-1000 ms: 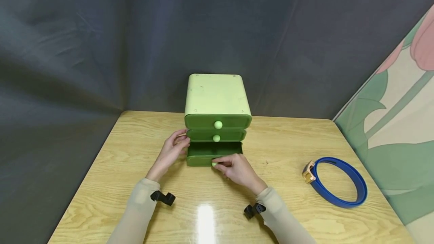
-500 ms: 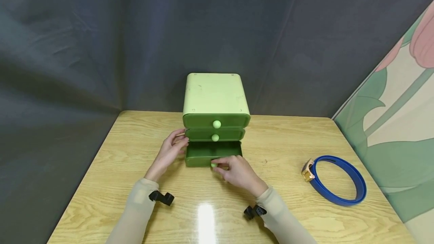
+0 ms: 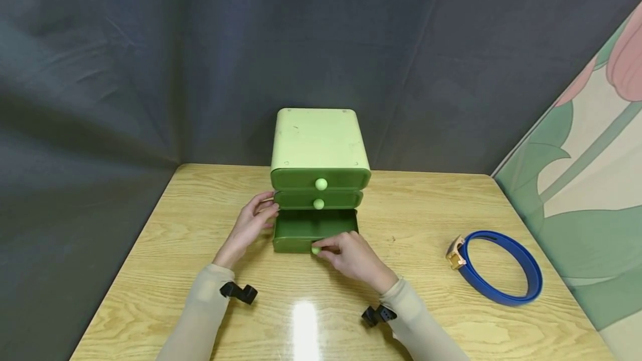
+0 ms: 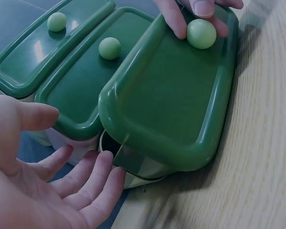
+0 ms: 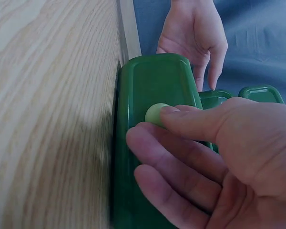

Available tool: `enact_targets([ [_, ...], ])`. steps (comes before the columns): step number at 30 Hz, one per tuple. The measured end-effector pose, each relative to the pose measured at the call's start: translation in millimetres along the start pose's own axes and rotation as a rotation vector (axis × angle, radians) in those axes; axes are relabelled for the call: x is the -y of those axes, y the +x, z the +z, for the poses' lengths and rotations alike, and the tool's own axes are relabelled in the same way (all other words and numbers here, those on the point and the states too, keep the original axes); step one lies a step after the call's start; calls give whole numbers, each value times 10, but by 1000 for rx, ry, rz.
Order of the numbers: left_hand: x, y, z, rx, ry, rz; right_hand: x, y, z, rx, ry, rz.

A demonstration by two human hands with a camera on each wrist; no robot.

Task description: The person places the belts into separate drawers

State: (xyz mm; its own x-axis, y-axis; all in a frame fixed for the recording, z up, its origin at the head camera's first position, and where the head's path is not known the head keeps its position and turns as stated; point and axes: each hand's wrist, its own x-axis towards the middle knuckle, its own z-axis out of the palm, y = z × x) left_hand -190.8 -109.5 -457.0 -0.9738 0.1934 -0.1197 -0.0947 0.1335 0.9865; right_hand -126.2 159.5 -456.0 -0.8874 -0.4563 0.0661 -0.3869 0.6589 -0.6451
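A small green chest of drawers (image 3: 319,138) has a pale green top and dark green drawer fronts with round knobs. Its bottom drawer (image 3: 293,245) is pulled out toward me, and nothing shows in the visible part of its inside. Thumb and fingers of my right hand (image 3: 355,258) pinch the pale knob (image 5: 155,114) of that drawer. Beside the chest's left side is my left hand (image 3: 247,227), its fingers loosely spread at the lower drawers; whether all the fingertips touch is unclear. The middle drawer (image 3: 296,200) and top drawer (image 3: 296,178) are closed.
A coiled blue belt (image 3: 534,274) with a gold buckle (image 3: 455,254) lies at the right on the wooden table (image 3: 200,205). Dark cloth (image 3: 321,32) hangs behind the chest. Flower-patterned fabric (image 3: 592,183) borders the right side.
The bottom drawer has slid a little farther out toward me, with my right hand keeping its pinch on the knob. My left hand stays at the chest's left side.
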Motion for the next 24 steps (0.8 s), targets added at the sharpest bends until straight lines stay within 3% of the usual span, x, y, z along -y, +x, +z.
enact_targets([
  [12, 1, -3, -5, -3, 10, 7, -22, -20, 108, -89, -28, -49],
  [24, 14, -12, 3, -10, 7, 17, -14, -97, 153, -105, -31, -55],
])
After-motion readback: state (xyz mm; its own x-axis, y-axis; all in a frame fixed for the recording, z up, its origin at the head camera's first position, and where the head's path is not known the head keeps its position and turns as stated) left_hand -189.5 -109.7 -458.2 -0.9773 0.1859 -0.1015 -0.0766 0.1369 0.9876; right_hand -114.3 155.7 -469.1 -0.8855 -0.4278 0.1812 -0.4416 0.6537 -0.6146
